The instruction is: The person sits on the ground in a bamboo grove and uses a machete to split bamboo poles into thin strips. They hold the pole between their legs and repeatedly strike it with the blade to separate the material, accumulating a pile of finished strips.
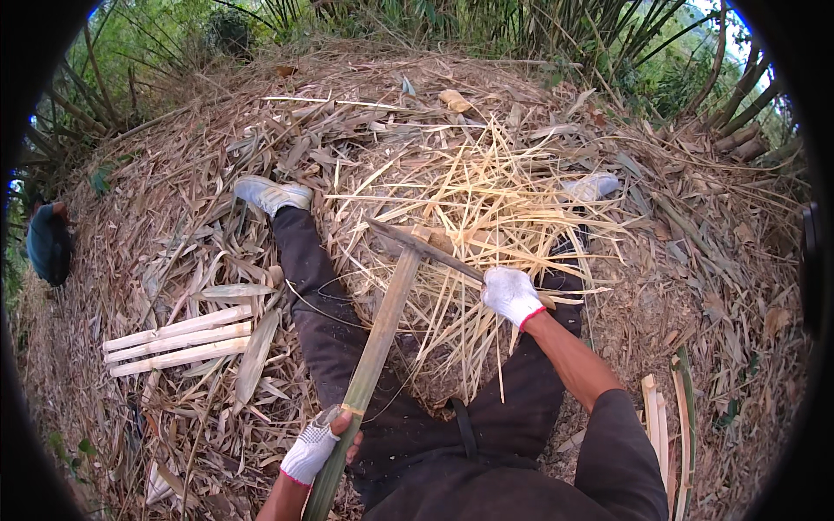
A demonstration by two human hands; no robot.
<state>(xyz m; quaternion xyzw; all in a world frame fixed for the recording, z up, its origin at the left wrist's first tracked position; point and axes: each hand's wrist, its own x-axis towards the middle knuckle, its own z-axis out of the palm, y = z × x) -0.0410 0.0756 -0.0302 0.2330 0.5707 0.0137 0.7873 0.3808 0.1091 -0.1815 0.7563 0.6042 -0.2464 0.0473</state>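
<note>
Left hand: in a white dotted glove with bare fingertips, the left hand is curled firmly around the near part of the bamboo strip.
Bamboo strip: the long greenish bamboo strip slants away from the left hand, across the left thigh, its far end left of the right hand.
Dark trousers: the trousers cover two spread legs.
Pale sticks, right: a few sticks lie toward the ground's near right corner, beside a green-edged strip.
Right hand: the white-gloved right hand is closed in a fist on the knife handle.
Knife: the knife crosses the bamboo strip near its far end.
Pale sticks, left: three sticks lie side by side toward the ground's left edge.
Shavings: thin yellow shavings heap between the legs, partly over the right leg.
Shoes: left shoe uncovered; right shoe beyond the heap.
Ground's far edge: green plants.
</note>
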